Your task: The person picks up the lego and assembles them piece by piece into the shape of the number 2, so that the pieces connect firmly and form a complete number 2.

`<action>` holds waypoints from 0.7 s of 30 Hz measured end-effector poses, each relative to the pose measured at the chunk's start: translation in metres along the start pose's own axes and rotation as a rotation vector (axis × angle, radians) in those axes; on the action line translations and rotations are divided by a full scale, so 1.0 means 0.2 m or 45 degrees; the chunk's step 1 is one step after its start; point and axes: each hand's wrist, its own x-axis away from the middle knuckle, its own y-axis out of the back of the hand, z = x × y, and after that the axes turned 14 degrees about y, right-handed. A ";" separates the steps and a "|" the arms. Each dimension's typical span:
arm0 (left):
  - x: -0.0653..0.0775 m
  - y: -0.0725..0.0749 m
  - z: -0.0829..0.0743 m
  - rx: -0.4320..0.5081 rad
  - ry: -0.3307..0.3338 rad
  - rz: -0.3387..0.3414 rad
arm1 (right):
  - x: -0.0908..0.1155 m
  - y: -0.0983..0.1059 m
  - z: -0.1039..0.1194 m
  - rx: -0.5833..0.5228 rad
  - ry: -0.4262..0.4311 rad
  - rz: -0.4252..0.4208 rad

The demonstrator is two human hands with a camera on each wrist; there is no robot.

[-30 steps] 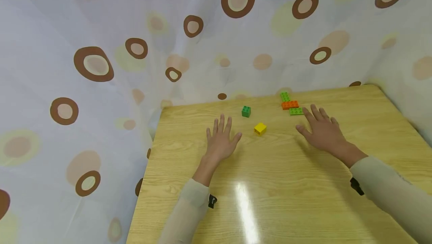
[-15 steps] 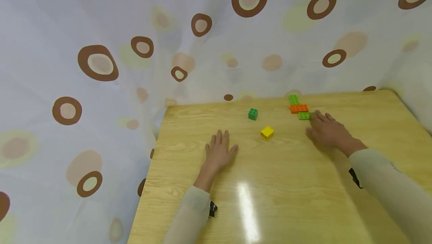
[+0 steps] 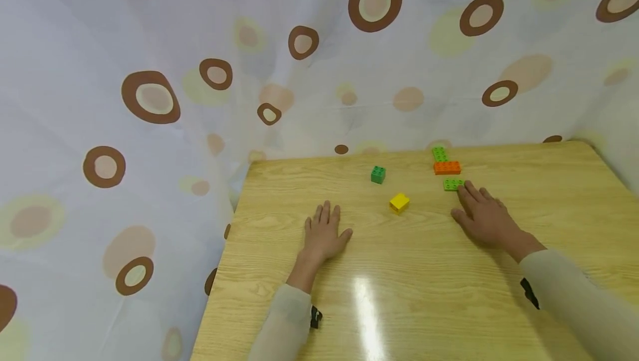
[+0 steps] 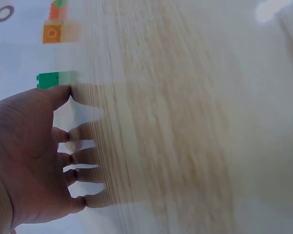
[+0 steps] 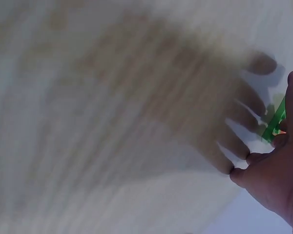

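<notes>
In the head view my right hand [image 3: 485,218] reaches over the table, its fingertips at the right end of a flat light-green brick [image 3: 453,184]. The right wrist view shows that hand's fingers beside the green brick [image 5: 278,122]. My left hand [image 3: 323,238] has its fingers spread and holds nothing; in the left wrist view its fingertips meet the tabletop. A yellow brick [image 3: 399,203] lies between the hands. Behind it stands a dark-green square brick [image 3: 378,174]. An orange brick [image 3: 446,168] lies behind the light-green one, touching or nearly touching another light-green brick [image 3: 439,154].
The wooden table [image 3: 299,183] carries a bright light reflection near its front. A curtain [image 3: 309,84] with brown circles hangs along the back and left edges of the table and continues on the right.
My right hand came down to the nearer light-green brick, which now lies apart from the orange brick, nearer to me. My left hand lowered towards the table. The head view shifted slightly.
</notes>
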 end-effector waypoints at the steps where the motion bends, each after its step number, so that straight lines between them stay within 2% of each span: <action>1: 0.00 0.00 0.00 -0.009 -0.002 -0.011 | 0.01 -0.01 0.01 -0.005 0.006 -0.015; 10: 0.00 0.00 0.00 0.006 -0.010 -0.020 | 0.08 -0.10 0.15 0.017 0.044 -0.104; 16: 0.01 -0.01 -0.01 -0.007 -0.016 -0.036 | 0.14 -0.15 0.24 0.018 0.073 -0.207; 21: 0.01 -0.02 -0.01 -0.002 -0.011 -0.028 | 0.19 -0.15 0.34 0.017 0.088 -0.165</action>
